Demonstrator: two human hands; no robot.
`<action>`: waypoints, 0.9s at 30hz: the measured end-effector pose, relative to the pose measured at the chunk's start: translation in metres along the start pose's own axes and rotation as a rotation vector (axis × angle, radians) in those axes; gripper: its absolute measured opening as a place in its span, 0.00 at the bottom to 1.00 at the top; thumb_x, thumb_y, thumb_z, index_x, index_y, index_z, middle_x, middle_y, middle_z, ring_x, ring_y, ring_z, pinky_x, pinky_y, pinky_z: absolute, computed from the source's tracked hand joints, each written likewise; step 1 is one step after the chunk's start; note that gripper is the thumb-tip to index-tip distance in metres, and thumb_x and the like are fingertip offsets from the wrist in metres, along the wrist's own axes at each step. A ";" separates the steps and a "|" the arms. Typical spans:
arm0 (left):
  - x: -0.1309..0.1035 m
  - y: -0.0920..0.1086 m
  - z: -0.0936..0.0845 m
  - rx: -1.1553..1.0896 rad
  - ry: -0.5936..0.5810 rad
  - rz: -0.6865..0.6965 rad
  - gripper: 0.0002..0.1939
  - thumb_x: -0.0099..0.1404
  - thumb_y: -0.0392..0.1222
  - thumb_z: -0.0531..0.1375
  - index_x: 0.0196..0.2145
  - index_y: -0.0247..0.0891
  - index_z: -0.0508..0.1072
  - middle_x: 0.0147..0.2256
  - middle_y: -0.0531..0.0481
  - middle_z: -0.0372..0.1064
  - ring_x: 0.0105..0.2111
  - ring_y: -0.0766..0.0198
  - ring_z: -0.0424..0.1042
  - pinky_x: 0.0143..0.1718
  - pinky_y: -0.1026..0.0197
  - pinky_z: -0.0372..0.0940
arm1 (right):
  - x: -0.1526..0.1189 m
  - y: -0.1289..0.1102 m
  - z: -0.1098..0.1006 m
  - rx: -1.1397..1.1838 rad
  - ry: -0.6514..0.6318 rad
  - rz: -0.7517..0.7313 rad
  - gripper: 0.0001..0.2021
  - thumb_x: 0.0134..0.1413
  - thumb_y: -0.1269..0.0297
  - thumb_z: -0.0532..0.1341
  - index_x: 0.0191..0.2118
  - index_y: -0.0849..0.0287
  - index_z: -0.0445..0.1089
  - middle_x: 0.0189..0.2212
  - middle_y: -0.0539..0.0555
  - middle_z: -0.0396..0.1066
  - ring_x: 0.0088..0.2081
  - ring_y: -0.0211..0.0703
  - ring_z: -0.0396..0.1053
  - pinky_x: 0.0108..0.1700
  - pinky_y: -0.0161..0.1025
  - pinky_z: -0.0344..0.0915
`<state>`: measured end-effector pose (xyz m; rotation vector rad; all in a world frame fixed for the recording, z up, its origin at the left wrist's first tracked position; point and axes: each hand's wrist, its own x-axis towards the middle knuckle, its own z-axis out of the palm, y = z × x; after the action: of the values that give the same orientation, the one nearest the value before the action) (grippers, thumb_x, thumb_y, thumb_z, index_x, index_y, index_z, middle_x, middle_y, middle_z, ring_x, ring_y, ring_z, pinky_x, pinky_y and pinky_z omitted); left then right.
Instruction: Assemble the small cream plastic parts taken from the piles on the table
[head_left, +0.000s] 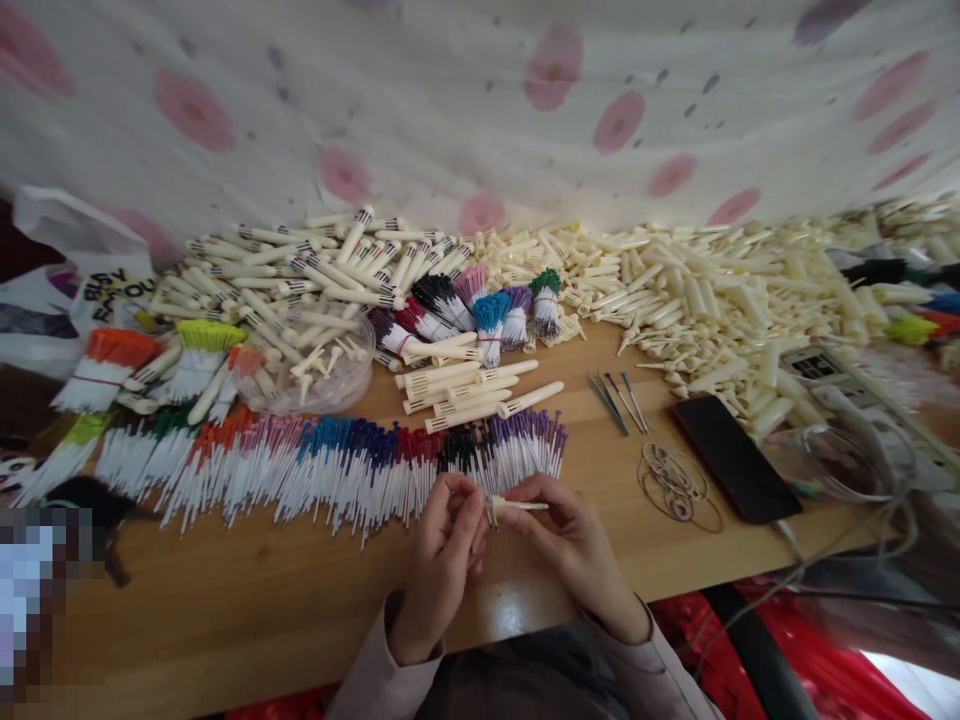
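Observation:
Near the table's front edge, my left hand [448, 540] and my right hand [566, 535] meet around a small cream plastic piece [517, 505] with a thin stem pointing right. The right thumb and fingers pinch it; the left fingers are curled closed at its left end, and anything small between them is hard to make out. Just beyond the hands lies a long row of white refills [360, 480] with coloured tops, sorted by colour. Behind the row are several cream pen barrels [480, 400] and banded refill bundles [491, 320].
A clear plastic bowl [341, 385] holds small cream parts. Large heaps of pens [330, 260] and cream parts [690, 290] line the back. To the right are tweezers [609, 405], rubber bands [675, 485], a black phone [739, 460] and cables. A plastic bag [90, 250] stands left.

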<state>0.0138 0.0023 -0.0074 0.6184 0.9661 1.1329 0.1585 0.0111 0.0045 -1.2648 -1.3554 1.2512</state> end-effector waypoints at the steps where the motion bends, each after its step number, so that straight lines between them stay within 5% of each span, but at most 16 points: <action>1: -0.001 -0.001 0.000 0.034 -0.005 0.016 0.18 0.62 0.57 0.63 0.33 0.41 0.65 0.16 0.65 0.52 0.14 0.76 0.45 0.13 0.75 0.49 | 0.000 0.000 -0.001 -0.071 -0.004 -0.028 0.16 0.56 0.52 0.65 0.26 0.59 0.71 0.23 0.50 0.70 0.27 0.40 0.66 0.30 0.34 0.60; 5: -0.001 -0.006 -0.001 0.071 -0.039 0.021 0.16 0.65 0.56 0.61 0.34 0.41 0.64 0.18 0.64 0.52 0.15 0.75 0.46 0.14 0.74 0.49 | 0.000 0.004 -0.002 -0.214 -0.076 -0.018 0.27 0.66 0.49 0.52 0.18 0.58 0.61 0.14 0.46 0.56 0.18 0.35 0.56 0.23 0.35 0.52; 11: 0.001 -0.006 -0.001 0.090 -0.050 0.032 0.16 0.66 0.56 0.59 0.34 0.41 0.64 0.17 0.65 0.51 0.14 0.74 0.45 0.14 0.73 0.49 | -0.006 0.006 -0.003 -0.113 -0.141 -0.024 0.12 0.64 0.52 0.57 0.39 0.56 0.64 0.30 0.51 0.67 0.31 0.41 0.67 0.30 0.34 0.62; 17: 0.004 -0.004 -0.002 0.048 -0.074 0.068 0.16 0.66 0.56 0.59 0.35 0.41 0.63 0.18 0.65 0.52 0.14 0.75 0.46 0.14 0.72 0.48 | -0.006 0.014 -0.006 -0.305 -0.240 -0.068 0.22 0.67 0.50 0.52 0.23 0.56 0.58 0.20 0.47 0.57 0.23 0.38 0.57 0.26 0.35 0.53; 22: 0.002 0.001 -0.001 0.080 -0.149 0.006 0.17 0.65 0.56 0.60 0.34 0.41 0.62 0.17 0.65 0.51 0.15 0.74 0.46 0.14 0.71 0.48 | -0.005 0.014 -0.014 -0.226 -0.446 0.084 0.30 0.69 0.45 0.43 0.18 0.56 0.58 0.13 0.47 0.56 0.17 0.37 0.56 0.24 0.36 0.53; 27: 0.002 0.002 0.001 0.059 -0.162 -0.009 0.17 0.64 0.57 0.60 0.34 0.41 0.61 0.18 0.65 0.52 0.14 0.74 0.46 0.14 0.71 0.48 | -0.003 0.011 -0.017 -0.187 -0.244 0.002 0.18 0.62 0.47 0.58 0.31 0.57 0.66 0.24 0.50 0.68 0.26 0.40 0.66 0.28 0.35 0.60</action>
<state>0.0137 0.0045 -0.0063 0.7412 0.8649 1.0322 0.1770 0.0092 -0.0044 -1.2703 -1.6786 1.3385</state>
